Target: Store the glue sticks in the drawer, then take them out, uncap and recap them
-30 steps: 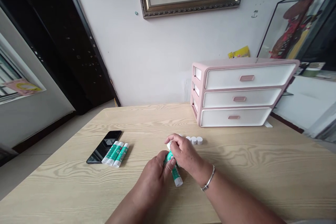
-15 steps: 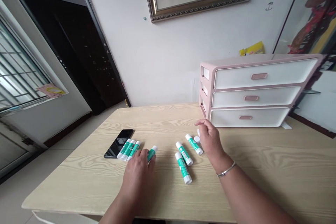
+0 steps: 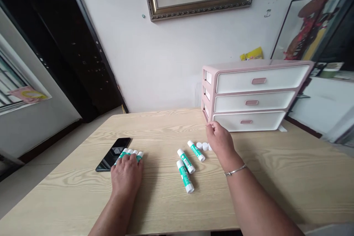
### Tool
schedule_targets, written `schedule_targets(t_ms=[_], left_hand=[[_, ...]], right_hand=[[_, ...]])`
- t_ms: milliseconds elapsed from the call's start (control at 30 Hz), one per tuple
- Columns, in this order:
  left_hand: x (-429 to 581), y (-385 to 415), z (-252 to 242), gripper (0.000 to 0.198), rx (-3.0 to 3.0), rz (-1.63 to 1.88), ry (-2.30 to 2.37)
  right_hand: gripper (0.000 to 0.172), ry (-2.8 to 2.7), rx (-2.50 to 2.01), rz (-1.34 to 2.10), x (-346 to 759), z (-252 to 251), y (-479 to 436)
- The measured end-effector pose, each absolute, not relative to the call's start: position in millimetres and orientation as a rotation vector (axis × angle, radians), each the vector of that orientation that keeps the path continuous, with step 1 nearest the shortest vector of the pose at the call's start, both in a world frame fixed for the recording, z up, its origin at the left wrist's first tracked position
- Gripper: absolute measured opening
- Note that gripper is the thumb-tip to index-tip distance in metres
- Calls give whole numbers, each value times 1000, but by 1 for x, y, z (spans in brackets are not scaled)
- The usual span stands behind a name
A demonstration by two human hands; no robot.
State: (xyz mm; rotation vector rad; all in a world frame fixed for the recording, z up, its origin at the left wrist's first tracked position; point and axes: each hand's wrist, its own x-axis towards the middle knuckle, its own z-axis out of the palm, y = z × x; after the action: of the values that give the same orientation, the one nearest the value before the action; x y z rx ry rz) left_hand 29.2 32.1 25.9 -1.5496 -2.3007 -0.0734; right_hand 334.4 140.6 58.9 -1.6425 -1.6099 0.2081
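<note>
My left hand [image 3: 127, 173] is bent over a row of several green-and-white glue sticks [image 3: 129, 151], gripping the rightmost one, its thumb along the right side. My fingers hide the lower parts of the row. My right hand [image 3: 219, 140] hovers with curled fingers by the white caps [image 3: 205, 146]; whatever its fingers may hold is hidden, and the hand partly covers one cap. Between my hands lie three more glue sticks: one near the caps [image 3: 196, 151], a middle one [image 3: 186, 161] and the nearest one [image 3: 185, 176].
A black phone [image 3: 113, 154] lies left of the row, touching or just under its edge. At the table's back right stands a pink-and-white drawer unit [image 3: 250, 99] with a yellow packet [image 3: 252, 54] on or behind it. The wooden table [image 3: 160, 210] meets a wall behind.
My left hand has moved left, bringing a glue stick against the row beside the phone. My right hand stays near the caps, which now show more fully. The view has shifted slightly right.
</note>
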Motion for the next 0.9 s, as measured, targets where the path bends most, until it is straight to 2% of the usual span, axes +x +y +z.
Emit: schedule_targets(t_ms=[133, 267, 667, 800, 900], left_hand=[[19, 36, 13, 39, -1533, -118, -2286], [17, 36, 4, 42, -1548, -197, -2223], [10, 34, -8, 31, -1711, -355, -2142], [11, 33, -8, 30, -1728, -372, -2156], [11, 33, -7, 29, -1741, -396, -2160]], right_hand=[[36, -1712, -1929, 244, 351, 57, 150], [38, -1806, -2029, 301, 367, 44, 158], [28, -1999, -2052, 390, 378, 25, 163], [20, -2029, -2011, 396, 375, 31, 159], [22, -1999, -2009, 334, 368, 44, 150]])
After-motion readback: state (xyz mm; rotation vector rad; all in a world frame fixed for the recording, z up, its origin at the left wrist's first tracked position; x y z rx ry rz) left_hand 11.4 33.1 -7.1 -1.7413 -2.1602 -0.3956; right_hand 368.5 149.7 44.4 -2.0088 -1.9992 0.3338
